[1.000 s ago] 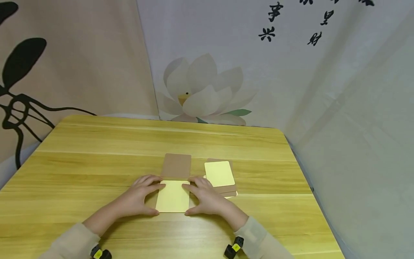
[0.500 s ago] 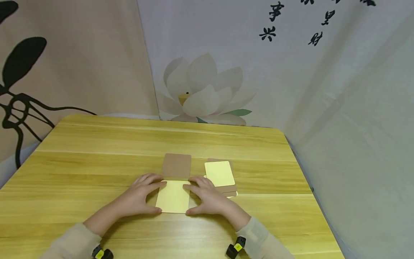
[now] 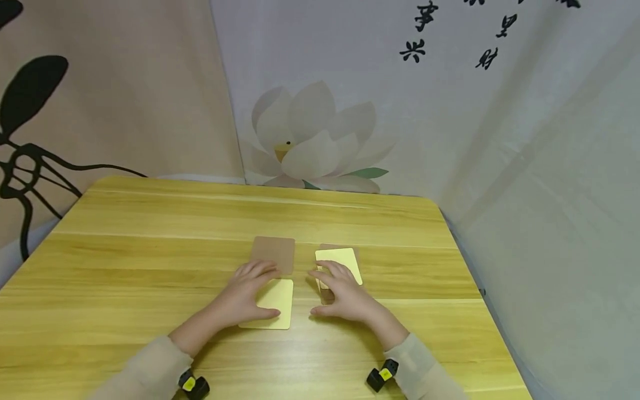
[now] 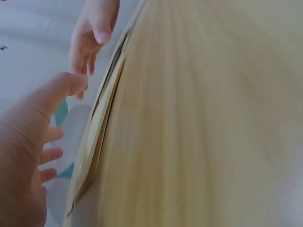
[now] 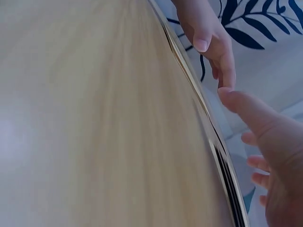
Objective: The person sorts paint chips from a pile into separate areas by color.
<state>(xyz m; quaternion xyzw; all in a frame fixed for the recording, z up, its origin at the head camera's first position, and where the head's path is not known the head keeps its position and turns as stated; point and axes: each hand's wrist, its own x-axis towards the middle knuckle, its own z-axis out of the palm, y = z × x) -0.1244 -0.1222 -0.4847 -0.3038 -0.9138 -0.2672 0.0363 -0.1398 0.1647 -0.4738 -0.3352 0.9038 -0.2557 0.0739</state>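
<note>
Poises left hand (image 3: 247, 295), with thumb and fingers wide apart and gripping nothing, over yellow card (image 3: 278, 296); has brown card (image 3: 274, 253) just beyond fingertips. Poises right hand (image 3: 345, 295), likewise spread and unladen, over yellow-topped card pile (image 3: 345, 256) extending past fingers. Cannot confirm contact with cards.

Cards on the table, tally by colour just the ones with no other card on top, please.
Yellow: 2, the near left card and the top card on the right
Brown: 1, the far left card
Total: 3
</note>
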